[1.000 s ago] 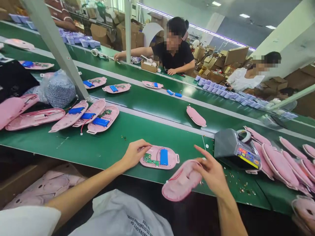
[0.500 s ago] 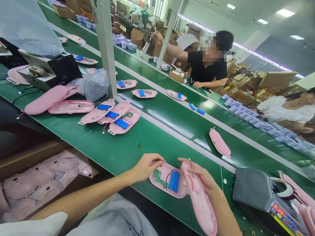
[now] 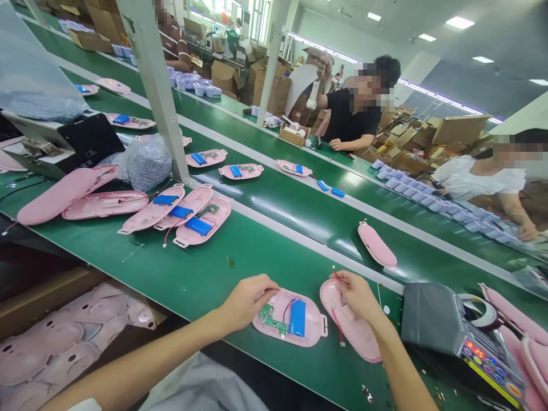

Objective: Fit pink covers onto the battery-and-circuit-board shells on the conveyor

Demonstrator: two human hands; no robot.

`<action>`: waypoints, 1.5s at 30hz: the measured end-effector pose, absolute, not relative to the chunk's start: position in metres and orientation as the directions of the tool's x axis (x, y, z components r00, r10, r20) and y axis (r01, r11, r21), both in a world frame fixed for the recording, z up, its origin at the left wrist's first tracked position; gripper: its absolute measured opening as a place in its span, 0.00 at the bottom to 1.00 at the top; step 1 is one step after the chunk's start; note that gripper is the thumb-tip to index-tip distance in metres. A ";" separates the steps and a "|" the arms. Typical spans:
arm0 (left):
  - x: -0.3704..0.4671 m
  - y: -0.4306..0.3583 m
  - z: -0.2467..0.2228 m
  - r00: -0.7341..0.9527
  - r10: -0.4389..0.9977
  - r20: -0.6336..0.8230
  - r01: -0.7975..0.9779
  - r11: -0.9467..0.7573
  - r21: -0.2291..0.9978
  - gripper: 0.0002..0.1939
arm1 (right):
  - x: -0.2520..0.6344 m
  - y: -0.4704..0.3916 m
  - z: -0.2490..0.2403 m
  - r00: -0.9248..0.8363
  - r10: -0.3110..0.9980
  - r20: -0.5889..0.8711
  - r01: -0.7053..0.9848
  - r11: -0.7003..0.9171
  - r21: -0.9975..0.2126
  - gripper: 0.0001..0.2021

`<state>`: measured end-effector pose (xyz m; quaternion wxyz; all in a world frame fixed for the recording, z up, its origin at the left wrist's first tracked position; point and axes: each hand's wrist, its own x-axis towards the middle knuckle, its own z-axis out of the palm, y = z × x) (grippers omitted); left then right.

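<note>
A pink oval casing half (image 3: 314, 338) lies open on the green bench, holding a green circuit board (image 3: 272, 321) and a blue battery (image 3: 297, 318) with thin wires. My left hand (image 3: 250, 302) is closed at its upper left end, thumb and fingers pinched on the rim. Just to the right rests a second pink casing half (image 3: 363, 345), hollow side up, with red wires (image 3: 338, 324) inside. My right hand (image 3: 357, 294) is over its upper part, fingers closed on a red wire whose white plug (image 3: 334, 268) pokes up above them.
Several pink halves with batteries (image 3: 199, 225) overlap on the left, near a metal post (image 3: 158, 85). A dark grey machine with a lit display (image 3: 432, 319) stands at right. Beyond runs a conveyor (image 3: 274, 200) carrying casings. Two co-workers (image 3: 355, 114) sit across. Pink shells (image 3: 51, 337) fill a box below.
My right hand has turned the second casing half from a steep tilt to lying hollow side up, apart from the first half. My left hand stays on the first half's end.
</note>
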<state>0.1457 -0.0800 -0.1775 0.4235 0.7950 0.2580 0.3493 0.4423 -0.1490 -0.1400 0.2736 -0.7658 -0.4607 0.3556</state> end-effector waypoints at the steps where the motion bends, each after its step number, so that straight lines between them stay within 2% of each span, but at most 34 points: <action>1: 0.146 -0.080 -0.177 0.618 0.699 0.361 0.104 -0.528 0.843 0.12 | 0.445 -0.148 -0.142 0.332 0.906 -0.264 0.529 -0.410 -0.742 0.16; 4: 0.146 -0.081 -0.175 0.599 0.697 0.395 0.111 -0.561 0.821 0.13 | 0.448 -0.154 -0.149 0.322 0.928 -0.188 0.592 -0.352 -0.725 0.21; 7: 0.147 -0.082 -0.173 0.590 0.721 0.364 0.125 -0.526 0.841 0.12 | 0.455 -0.169 -0.155 0.354 0.922 -0.159 0.641 -0.363 -0.676 0.26; 11: 0.148 -0.080 -0.170 0.553 0.794 0.253 0.103 -0.366 0.925 0.09 | 0.472 -0.188 -0.151 0.368 0.921 -0.128 0.709 -0.366 -0.603 0.12; 13: 0.150 -0.078 -0.170 0.516 0.842 0.157 0.101 -0.242 0.965 0.07 | 0.474 -0.193 -0.139 0.392 0.919 -0.043 0.738 -0.342 -0.582 0.11; 14: 0.150 -0.078 -0.170 0.500 0.860 0.103 0.100 -0.175 0.979 0.07 | 0.471 -0.193 -0.130 0.405 0.913 0.045 0.787 -0.322 -0.526 0.13; 15: 0.151 -0.077 -0.170 0.486 0.872 0.057 0.096 -0.118 0.988 0.06 | 0.464 -0.193 -0.121 0.378 0.912 0.159 0.861 -0.283 -0.421 0.15; 16: 0.151 -0.077 -0.169 0.476 0.879 0.034 0.091 -0.088 0.992 0.06 | 0.453 -0.191 -0.111 0.290 0.916 0.278 0.940 -0.218 -0.262 0.17; 18: 0.152 -0.078 -0.167 0.467 0.878 0.105 0.081 -0.160 0.984 0.06 | 0.423 -0.185 -0.091 -0.043 0.912 0.407 0.991 -0.014 0.135 0.20; 19: 0.151 -0.080 -0.166 0.470 0.857 0.212 0.078 -0.280 0.957 0.07 | 0.406 -0.181 -0.083 -0.211 0.893 0.398 0.952 0.095 0.291 0.19; 21: 0.151 -0.083 -0.161 0.467 0.716 0.519 0.073 -0.616 0.784 0.06 | 0.373 -0.170 -0.073 -0.403 0.844 0.355 0.878 0.246 0.411 0.15; 23: 0.151 -0.086 -0.156 0.427 0.503 0.751 0.106 -0.853 0.511 0.05 | 0.348 -0.160 -0.070 -0.462 0.819 0.341 0.861 0.323 0.392 0.13; 24: 0.152 -0.088 -0.154 0.403 0.431 0.807 0.141 -0.901 0.411 0.05 | 0.339 -0.156 -0.072 -0.471 0.814 0.341 0.867 0.354 0.351 0.13; 25: 0.153 -0.089 -0.152 0.381 0.407 0.830 0.178 -0.913 0.366 0.06 | 0.333 -0.153 -0.075 -0.470 0.812 0.345 0.875 0.378 0.302 0.13; 27: 0.156 -0.090 -0.151 0.352 0.451 0.820 0.220 -0.891 0.396 0.07 | 0.325 -0.151 -0.083 -0.433 0.821 0.371 0.901 0.383 0.203 0.14; 32: 0.164 -0.090 -0.161 0.390 0.553 0.737 0.254 -0.833 0.491 0.09 | 0.320 -0.157 -0.097 -0.197 0.868 0.456 0.974 0.227 -0.010 0.16; 34: 0.165 -0.088 -0.167 0.461 0.544 0.701 0.273 -0.839 0.472 0.11 | 0.320 -0.158 -0.100 -0.127 0.875 0.467 0.987 0.156 -0.024 0.16; 38: 0.160 -0.082 -0.171 0.582 0.509 0.634 0.295 -0.859 0.419 0.12 | 0.323 -0.155 -0.104 -0.075 0.853 0.516 0.997 0.063 0.041 0.16; 41: 0.154 -0.075 -0.166 0.621 0.521 0.586 0.197 -0.827 0.526 0.11 | 0.325 -0.154 -0.103 -0.103 0.859 0.502 0.994 0.105 0.024 0.15; 43: 0.152 -0.072 -0.164 0.572 0.592 0.568 0.158 -0.759 0.631 0.10 | 0.326 -0.153 -0.102 -0.126 0.881 0.456 0.987 0.156 -0.029 0.16; 45: 0.153 -0.071 -0.166 0.484 0.652 0.584 0.136 -0.715 0.686 0.09 | 0.326 -0.152 -0.100 -0.121 0.904 0.409 0.979 0.178 -0.103 0.16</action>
